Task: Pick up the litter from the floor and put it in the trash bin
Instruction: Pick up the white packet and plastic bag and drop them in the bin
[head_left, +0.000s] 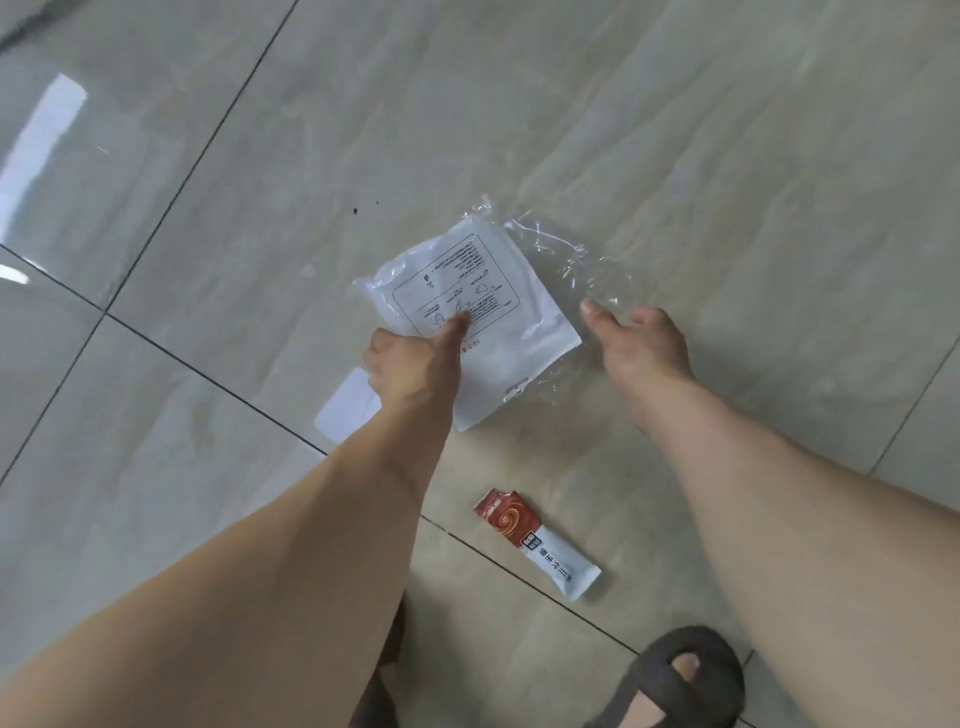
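1. A white plastic packaging bag (475, 317), printed with a framed block of text and small diagrams, is held just above the glossy grey tiled floor (208, 208), near the middle of the view.
2. The left hand (410, 358) pinches the bag at its near-left edge: the thumb lies pressed on top of the printed face, the other fingers are tucked underneath and hidden.
3. A clear, crinkled plastic flap (561, 254) spreads from the bag's far-right side and lies against the tile.
4. The right hand (641, 340) hangs just beside the bag's right corner, fingers loosely spread and relaxed, holding nothing; its fingertips are near the clear plastic, and contact cannot be told.
5. A second piece of litter, a narrow sachet (535, 543) with a red-brown torn end and a white body bearing printed characters, lies flat on the floor nearer the person, between the two forearms, across a dark grout line.
6. A foot in a dark strapped sandal (680, 680) stands at the bottom edge, right of the sachet.
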